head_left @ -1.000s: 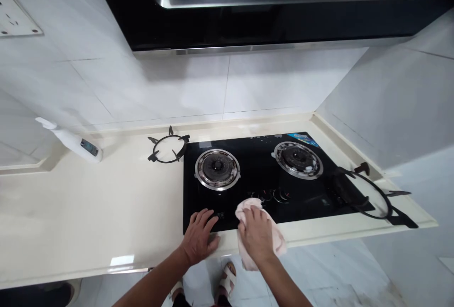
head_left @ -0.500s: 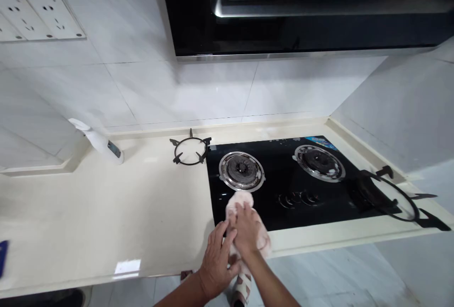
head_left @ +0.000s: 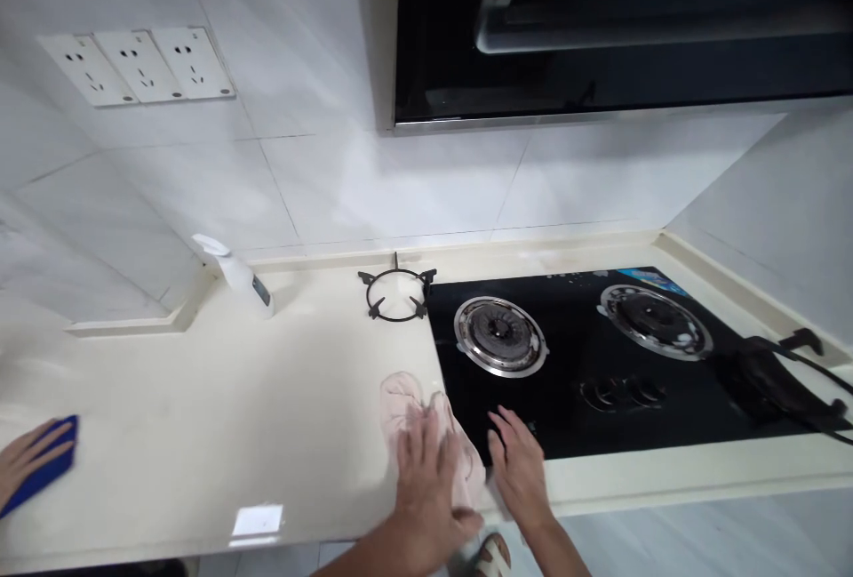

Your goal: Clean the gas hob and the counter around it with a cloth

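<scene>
At the far left, another person's hand (head_left: 19, 461) is resting on a blue cloth (head_left: 50, 473) at the near part of the glossy cream surface (head_left: 286, 435). A white plastic spray bottle (head_left: 238, 280) is occupying the back left, and a black metal pan-support ring (head_left: 398, 319) is lying just beside the rear left of the black glass cooktop (head_left: 553, 435). The crumpled pale-pink cloth (head_left: 401, 395) is straddling the cooktop's front left corner, its long axis slanting from far left to near right. The wearer's left hand (head_left: 426, 470) is lying over it, fingers spread and nearer; whether it is pressing, I cannot tell. Just right of the cloth, the right hand (head_left: 520, 470) is holding nothing, fingers loosely extended over the cooktop's front edge. The two hands are staying apart; bare surface is stretching leftward, while the front edge is running close below.
</scene>
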`<action>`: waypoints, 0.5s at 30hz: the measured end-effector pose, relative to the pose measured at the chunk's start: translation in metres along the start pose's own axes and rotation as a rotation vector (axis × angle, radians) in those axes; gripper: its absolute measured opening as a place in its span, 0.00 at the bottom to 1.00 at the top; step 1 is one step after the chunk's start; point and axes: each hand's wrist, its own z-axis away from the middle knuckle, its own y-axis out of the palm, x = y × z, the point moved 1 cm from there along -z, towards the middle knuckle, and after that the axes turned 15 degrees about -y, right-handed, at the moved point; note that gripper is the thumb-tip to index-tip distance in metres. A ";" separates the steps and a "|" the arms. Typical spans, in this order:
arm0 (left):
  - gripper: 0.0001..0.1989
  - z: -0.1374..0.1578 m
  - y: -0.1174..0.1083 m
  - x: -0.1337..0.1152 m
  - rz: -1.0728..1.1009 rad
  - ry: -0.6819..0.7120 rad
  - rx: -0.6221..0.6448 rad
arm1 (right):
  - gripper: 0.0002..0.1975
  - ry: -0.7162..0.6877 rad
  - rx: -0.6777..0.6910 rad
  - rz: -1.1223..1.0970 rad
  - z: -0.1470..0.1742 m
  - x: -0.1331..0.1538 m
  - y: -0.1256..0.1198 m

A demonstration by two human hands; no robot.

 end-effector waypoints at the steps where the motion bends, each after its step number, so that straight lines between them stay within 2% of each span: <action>1: 0.54 0.000 0.005 -0.005 0.014 0.018 0.029 | 0.23 -0.022 0.036 0.094 0.008 -0.009 -0.001; 3: 0.51 -0.007 0.012 -0.010 0.032 0.034 0.081 | 0.23 -0.047 0.079 0.245 0.020 -0.021 0.001; 5: 0.45 -0.025 0.010 -0.006 0.037 0.007 0.075 | 0.23 -0.078 0.086 0.330 0.025 -0.024 0.004; 9: 0.40 -0.089 -0.012 0.017 0.057 -0.110 -0.048 | 0.23 -0.160 0.036 0.376 0.025 -0.025 0.008; 12: 0.34 -0.142 -0.025 0.026 0.079 -0.117 -0.002 | 0.23 -0.183 0.003 0.392 0.025 -0.028 0.008; 15: 0.29 -0.179 -0.027 0.023 0.092 -0.145 0.061 | 0.22 -0.193 -0.015 0.399 0.027 -0.033 0.009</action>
